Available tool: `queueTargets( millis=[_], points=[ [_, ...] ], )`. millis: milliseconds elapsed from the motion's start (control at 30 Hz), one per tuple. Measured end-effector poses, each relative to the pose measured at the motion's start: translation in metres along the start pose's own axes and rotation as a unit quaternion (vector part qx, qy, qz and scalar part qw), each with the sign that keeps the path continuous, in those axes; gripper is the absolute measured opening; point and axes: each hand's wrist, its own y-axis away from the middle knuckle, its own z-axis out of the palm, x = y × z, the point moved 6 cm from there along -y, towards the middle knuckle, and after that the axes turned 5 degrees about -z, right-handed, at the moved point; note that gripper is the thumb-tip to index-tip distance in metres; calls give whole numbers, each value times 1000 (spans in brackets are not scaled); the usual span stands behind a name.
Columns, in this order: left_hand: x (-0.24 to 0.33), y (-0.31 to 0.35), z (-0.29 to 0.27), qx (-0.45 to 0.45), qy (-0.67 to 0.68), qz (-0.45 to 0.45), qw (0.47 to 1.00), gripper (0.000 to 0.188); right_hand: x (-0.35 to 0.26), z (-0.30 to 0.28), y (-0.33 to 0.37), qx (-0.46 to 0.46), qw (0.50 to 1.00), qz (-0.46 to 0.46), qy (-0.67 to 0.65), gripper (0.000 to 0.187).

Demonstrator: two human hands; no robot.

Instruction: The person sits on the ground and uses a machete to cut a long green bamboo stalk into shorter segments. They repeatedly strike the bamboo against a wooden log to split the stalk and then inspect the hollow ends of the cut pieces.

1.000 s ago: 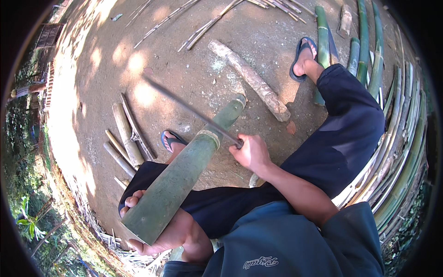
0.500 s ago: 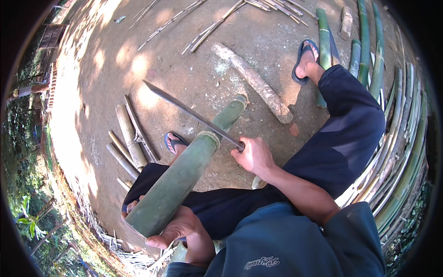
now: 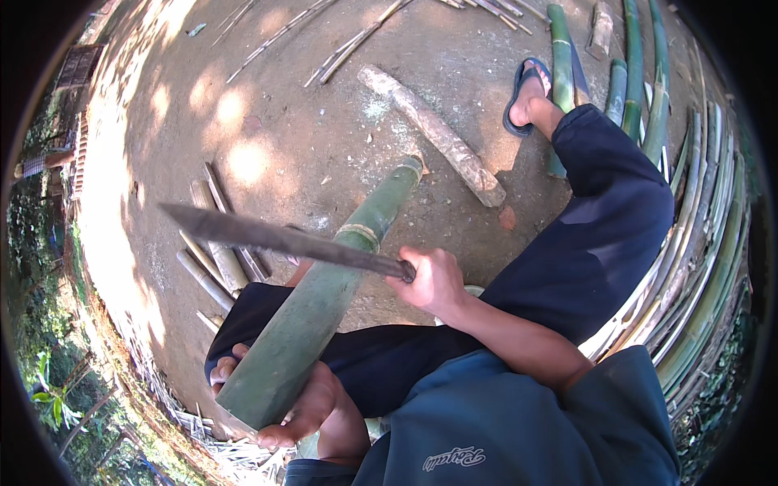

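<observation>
A thick green bamboo section (image 3: pixel 293 340) slants from my lap to the ground, with a pale ring at its joint. My left hand (image 3: pixel 304 401) is wrapped round its near end from beneath, the thumb at the cut rim. In my right hand (image 3: pixel 433 279) is the handle of a long dark machete (image 3: pixel 275 239). Its blade points left and passes over the bamboo below the joint. From this view I cannot tell whether blade and bamboo touch.
A rough log (image 3: pixel 433 134) lies beyond the bamboo's far end. Cut bamboo pieces (image 3: pixel 220 243) lie at the left. Long split strips (image 3: pixel 705 243) are piled at the right, beside green poles (image 3: pixel 632 73). Thin sticks (image 3: pixel 356 44) lie farther off on the dirt.
The machete has swung nearer to me along the bamboo, from the joint to below it, and its blade now shows its broad side. My left hand keeps its hold.
</observation>
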Motion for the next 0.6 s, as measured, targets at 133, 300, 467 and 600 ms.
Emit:
queueTargets(
  millis=[133, 300, 467, 600],
  points=[
    [-3, -8, 4, -18, -109, -49, 993, 80, 11, -5, -4, 30, 997, 67, -5, 23],
    [-9, -15, 27, -214, 183, -118, 952, 84, 0, 1, 0, -5, 999, -38, 1, 24],
    [7, -11, -9, 24, 47, -247, 968, 66, -2, -4, 7, 54, 998, -2, -27, 25],
    [20, -7, -16, 77, 13, -255, 964, 61, -1, 14, 8, -97, 995, 5, 14, 26]
  ],
)
